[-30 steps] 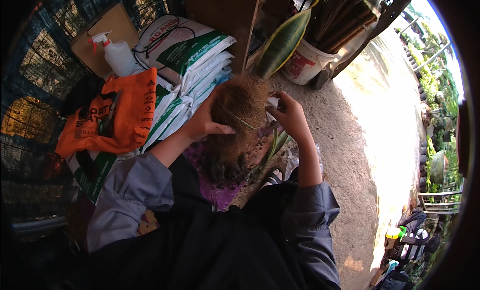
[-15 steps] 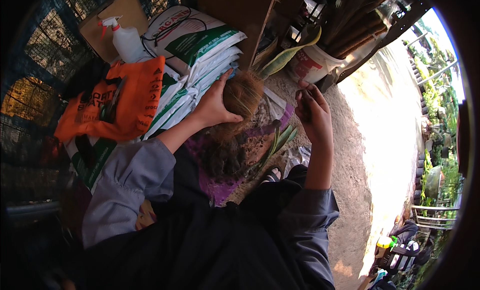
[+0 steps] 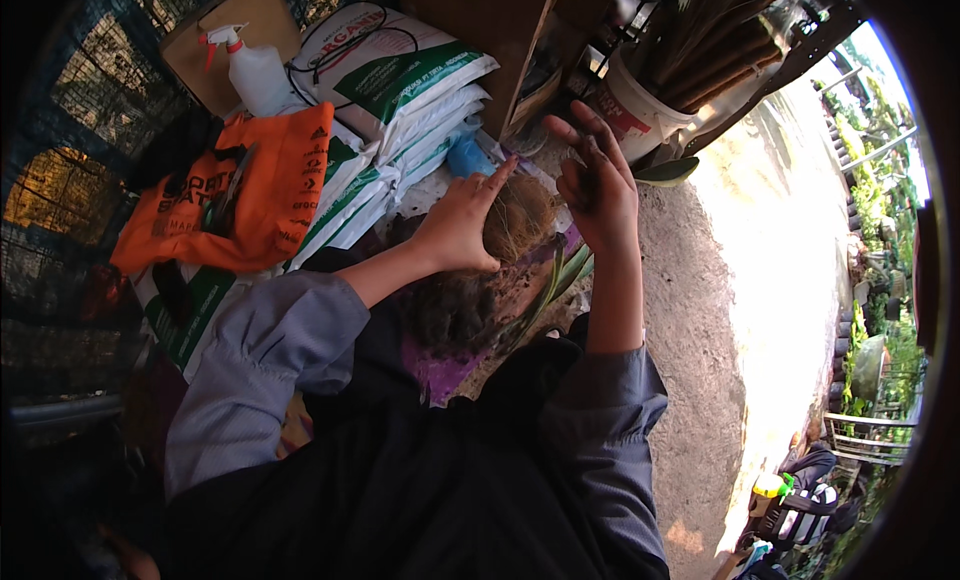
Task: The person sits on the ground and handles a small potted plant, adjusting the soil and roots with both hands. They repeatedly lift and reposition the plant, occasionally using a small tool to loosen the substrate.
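My left hand (image 3: 455, 225) grips a brown ball of coconut fibre (image 3: 522, 220), its thumb and fingers spread round the near left side. A long green leaf with pale edges (image 3: 668, 172) points out to the right, beyond my right wrist; its join to the ball is hidden. My right hand (image 3: 598, 180) is raised just right of the ball, soil-darkened, its upper fingers stretched apart and the lower ones bent. No object shows in it. Below the ball lies a dark heap of soil (image 3: 450, 315) on a purple sheet (image 3: 435, 372), with more striped leaves (image 3: 560, 280) beside it.
Stacked white-and-green sacks (image 3: 425, 80) stand at the back left, with a spray bottle (image 3: 260, 78) and an orange bag (image 3: 230, 195) by them. A blue plastic bag (image 3: 468, 157) lies behind my left hand. A white bucket (image 3: 640, 105) stands at the back right.
The fibre ball has moved right and toward me, with my left hand on it. Its leaf has swung from pointing up to pointing right. My right hand has risen and its fingers have spread.
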Motion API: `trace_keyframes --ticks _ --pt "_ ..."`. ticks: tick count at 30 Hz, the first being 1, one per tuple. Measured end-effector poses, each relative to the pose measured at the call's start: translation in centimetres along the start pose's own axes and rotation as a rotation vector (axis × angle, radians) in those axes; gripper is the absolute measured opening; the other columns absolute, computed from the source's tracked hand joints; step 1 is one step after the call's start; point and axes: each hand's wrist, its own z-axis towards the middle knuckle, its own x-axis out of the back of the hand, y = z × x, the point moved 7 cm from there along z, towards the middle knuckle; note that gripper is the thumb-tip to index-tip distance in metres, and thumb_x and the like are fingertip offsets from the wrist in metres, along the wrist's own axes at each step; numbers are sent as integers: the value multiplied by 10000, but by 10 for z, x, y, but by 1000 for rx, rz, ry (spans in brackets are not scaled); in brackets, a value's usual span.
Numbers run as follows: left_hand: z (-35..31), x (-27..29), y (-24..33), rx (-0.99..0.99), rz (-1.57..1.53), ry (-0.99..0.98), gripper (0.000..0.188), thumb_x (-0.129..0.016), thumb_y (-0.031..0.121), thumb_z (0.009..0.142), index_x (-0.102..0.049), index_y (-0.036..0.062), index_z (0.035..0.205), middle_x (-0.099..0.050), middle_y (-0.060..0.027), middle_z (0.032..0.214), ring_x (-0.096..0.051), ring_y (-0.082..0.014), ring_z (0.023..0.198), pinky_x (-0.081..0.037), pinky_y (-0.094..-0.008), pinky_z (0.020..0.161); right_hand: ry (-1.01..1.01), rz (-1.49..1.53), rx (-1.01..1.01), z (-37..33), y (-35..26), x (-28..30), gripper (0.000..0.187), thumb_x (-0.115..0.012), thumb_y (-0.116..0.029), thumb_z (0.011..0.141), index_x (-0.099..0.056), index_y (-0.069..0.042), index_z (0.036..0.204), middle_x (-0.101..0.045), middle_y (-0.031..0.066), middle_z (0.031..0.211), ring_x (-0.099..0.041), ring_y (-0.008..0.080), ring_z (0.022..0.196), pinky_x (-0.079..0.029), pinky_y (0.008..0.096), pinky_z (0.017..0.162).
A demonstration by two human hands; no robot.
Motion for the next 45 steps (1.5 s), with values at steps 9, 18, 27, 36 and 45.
trace_keyframes --ticks 9,18,27,36,45 --pt "-8 -12 8 -39 96 -116 1280 -825 233 470 5 200 1445 -435 -217 1182 -431 -403 1071 -413 -452 922 -69 50 138 30 -27 -11 417 -344 -81 927 -318 -57 1342 -482 183 1267 -328 46 490 -297 183 461" --pt "-7 -1 5 4 70 -26 1300 -827 233 454 13 129 1441 -441 -208 1168 -437 -384 1065 -424 -434 901 -54 -702 -437 9 24 13 448 -374 -32 864 -414 -88 1306 -614 26 848 -348 10 522 -269 151 459" --pt "-6 16 3 25 105 102 1296 -827 216 455 9 157 1444 -437 -208 1170 -443 -390 1037 -437 -436 890 -116 -787 -249 -13 38 -10 225 -423 -31 862 -387 -46 1083 -605 61 724 -466 80 660 -368 230 599" --pt "-3 12 6 -61 78 109 1288 -819 201 463 13 157 1444 -453 -204 1154 -459 -387 999 -423 -436 890 4 -593 -156 -7 21 -11 180 -420 -22 899 -397 -50 1076 -611 55 904 -439 55 628 -346 191 533" --pt "-6 9 23 -115 30 109 1313 -815 139 459 66 126 1433 -459 -215 1163 -473 -385 967 -426 -435 870 -290 30 -126 -7 1 -60 150 -423 -59 906 -388 -81 1050 -614 134 953 -418 53 567 -323 174 486"
